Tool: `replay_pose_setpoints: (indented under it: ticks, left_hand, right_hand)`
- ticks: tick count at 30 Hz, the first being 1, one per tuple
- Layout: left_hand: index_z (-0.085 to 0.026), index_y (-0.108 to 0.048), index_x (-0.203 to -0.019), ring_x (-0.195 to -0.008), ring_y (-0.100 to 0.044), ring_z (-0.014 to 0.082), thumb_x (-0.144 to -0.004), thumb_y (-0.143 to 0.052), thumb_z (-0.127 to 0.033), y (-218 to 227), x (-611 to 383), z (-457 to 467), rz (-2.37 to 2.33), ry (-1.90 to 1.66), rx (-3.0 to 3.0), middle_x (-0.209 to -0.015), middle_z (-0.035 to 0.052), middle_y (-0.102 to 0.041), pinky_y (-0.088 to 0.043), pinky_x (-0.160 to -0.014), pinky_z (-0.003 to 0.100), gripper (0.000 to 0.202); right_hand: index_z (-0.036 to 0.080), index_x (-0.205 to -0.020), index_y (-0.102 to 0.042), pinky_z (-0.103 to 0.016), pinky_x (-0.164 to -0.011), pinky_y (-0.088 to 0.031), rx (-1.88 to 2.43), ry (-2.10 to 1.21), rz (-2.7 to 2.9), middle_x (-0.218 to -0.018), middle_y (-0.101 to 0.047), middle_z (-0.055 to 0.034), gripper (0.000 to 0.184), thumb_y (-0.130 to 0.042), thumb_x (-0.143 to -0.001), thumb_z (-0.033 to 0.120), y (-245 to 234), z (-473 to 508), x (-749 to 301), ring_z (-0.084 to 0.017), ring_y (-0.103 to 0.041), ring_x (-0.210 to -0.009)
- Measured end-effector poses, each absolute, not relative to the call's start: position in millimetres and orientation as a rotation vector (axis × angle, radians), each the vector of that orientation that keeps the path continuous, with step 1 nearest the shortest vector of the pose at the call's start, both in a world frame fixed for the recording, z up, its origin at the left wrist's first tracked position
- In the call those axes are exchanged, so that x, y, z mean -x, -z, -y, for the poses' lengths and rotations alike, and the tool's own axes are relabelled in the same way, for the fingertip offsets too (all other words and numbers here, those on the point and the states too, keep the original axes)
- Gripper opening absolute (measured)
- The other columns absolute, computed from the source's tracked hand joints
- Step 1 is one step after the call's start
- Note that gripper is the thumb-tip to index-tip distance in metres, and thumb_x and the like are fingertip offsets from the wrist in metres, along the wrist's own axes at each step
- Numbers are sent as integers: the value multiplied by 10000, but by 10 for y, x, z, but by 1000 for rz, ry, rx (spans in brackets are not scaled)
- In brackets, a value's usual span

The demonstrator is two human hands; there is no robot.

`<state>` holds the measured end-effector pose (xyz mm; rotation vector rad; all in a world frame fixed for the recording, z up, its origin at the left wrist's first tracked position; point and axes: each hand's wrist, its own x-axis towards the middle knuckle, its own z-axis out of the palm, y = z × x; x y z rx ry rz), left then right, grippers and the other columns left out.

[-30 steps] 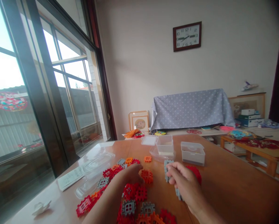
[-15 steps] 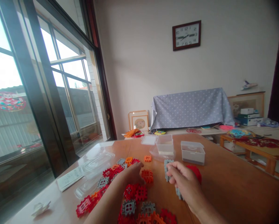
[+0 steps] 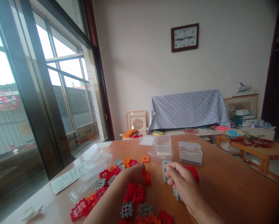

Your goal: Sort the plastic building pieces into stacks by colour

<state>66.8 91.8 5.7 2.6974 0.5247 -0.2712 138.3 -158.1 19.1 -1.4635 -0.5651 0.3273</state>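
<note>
Right hand [image 3: 182, 183] curled closed around an upright stack of grey plastic lattice blocks [image 3: 164, 171]; red block [image 3: 192, 172] just beyond it. Left hand [image 3: 133, 174] curled at loose red, orange and grey blocks [image 3: 132, 193] on the wooden counter [image 3: 223, 177]; grip cannot be told. Orange block [image 3: 146, 176] just beside it.

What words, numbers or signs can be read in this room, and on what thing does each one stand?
"10 11 12 1 2", "3" and "8 7 6 5": numerals on the white face of the square, dark-brown-framed wall clock.
The other clock numerals are too small to read.
The marks on the white paper sheet on the wooden table are too small and blurred to read.
</note>
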Motion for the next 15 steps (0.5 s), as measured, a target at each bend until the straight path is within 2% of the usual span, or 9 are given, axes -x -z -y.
replay_pose_setpoints:
  ticks: [3,5,10,15]
  left_hand:
    - [-188,-590,-1156,-976,-643,289,-518,-865,-357,-54,-673,-865,-561,289,-2743,-1194,90,-656,-558,-802,367,715]
    - [-190,-589,-1142,-957,-644,291,-538,-851,-368,-65,-669,-800,-559,292,-2765,-1174,93,-654,-558,-792,378,682]
    - [-200,-600,-1141,-1038,-632,341,-531,-880,-409,-107,-681,-561,-475,290,-2796,-1226,126,-632,-543,-893,448,703]
    - [-206,-605,-1203,-1082,-629,336,-563,-881,-443,-136,-699,-356,-362,296,-2793,-1279,126,-604,-530,-959,449,736]
  right_hand:
    - [207,-873,-681,-252,-526,-370,1462,-316,568,-768,-707,-23,391,-630,-813,590,-196,1584,-1392,-163,-611,-594]
    - [204,-871,-683,-249,-524,-371,1454,-308,574,-771,-709,-25,373,-632,-818,570,-197,1589,-1396,-159,-609,-592]
    - [198,-876,-692,-248,-521,-379,1462,-285,596,-783,-718,-31,370,-630,-829,560,-197,1600,-1397,-156,-613,-587]
    - [206,-893,-697,-249,-527,-389,1482,-268,593,-770,-726,-28,405,-629,-824,599,-193,1601,-1400,-164,-625,-594]
